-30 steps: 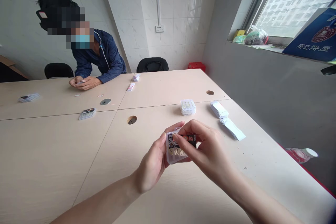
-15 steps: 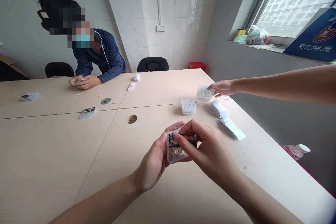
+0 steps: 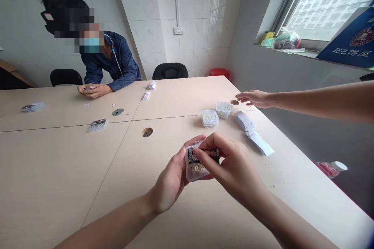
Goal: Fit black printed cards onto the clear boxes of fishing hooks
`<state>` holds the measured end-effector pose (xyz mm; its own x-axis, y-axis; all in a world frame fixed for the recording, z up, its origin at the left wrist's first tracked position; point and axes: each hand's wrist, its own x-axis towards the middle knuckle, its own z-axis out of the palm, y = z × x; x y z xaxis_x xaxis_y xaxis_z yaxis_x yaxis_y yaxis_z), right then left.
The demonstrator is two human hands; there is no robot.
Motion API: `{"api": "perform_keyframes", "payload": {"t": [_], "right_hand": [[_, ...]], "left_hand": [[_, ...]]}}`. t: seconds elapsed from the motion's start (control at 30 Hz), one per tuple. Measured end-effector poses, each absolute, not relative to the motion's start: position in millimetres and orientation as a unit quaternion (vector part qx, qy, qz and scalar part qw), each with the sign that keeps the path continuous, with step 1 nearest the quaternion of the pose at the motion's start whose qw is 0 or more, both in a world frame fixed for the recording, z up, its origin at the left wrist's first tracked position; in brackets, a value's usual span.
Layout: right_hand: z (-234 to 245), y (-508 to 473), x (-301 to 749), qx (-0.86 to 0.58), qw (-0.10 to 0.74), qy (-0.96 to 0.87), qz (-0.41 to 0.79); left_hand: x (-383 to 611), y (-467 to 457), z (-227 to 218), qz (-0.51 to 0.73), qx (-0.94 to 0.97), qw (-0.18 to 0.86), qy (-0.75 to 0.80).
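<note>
Both my hands hold a small clear plastic box (image 3: 196,167) with a black and red printed label and gold-coloured contents. My left hand (image 3: 169,177) cradles it from below and the side. The fingers of my right hand (image 3: 230,163) pinch its top edge and hide part of the label. Beyond them, on the pale wooden table (image 3: 73,159), stand a stack of clear boxes (image 3: 209,118) and a second clear stack (image 3: 223,109). A co-worker's open hand (image 3: 254,98) reaches in from the right, just apart from that second stack. White paper packets (image 3: 244,121) lie to the right of my hands.
A seated person (image 3: 112,62) at the far side holds something small in both hands. Other clear boxes (image 3: 97,125) and small papers lie on the table. Cable holes (image 3: 147,132) pierce the tabletop. A right-hand table edge drops away toward a bottle (image 3: 329,169) below.
The co-worker's hand has come in from the right, put a clear box down beside the other stack and let go. My own hands have barely moved.
</note>
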<state>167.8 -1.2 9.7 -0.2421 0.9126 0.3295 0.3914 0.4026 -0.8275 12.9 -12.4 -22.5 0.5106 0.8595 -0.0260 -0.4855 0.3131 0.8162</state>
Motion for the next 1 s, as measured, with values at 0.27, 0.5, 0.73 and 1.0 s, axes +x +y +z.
{"api": "perform_keyframes", "payload": {"t": [0.27,0.5,0.73,1.0], "right_hand": [[5.6,-1.1,168.6,-0.460,0.416,-0.721,0.308],[4.5,-0.4,167.0,-0.443,0.437,-0.721,0.306],[6.1,-1.2,167.6,-0.449,0.431,-0.723,0.300],[7.2,-1.4,167.7,-0.450,0.429,-0.720,0.309]], "left_hand": [[12.4,-13.0,-18.7,0.429,0.399,0.772,0.248],[13.6,-13.3,-18.2,0.430,0.394,0.774,0.246],[13.8,-12.2,-19.0,0.431,0.395,0.774,0.243],[14.0,-12.2,-19.0,0.431,0.396,0.773,0.243]]}}
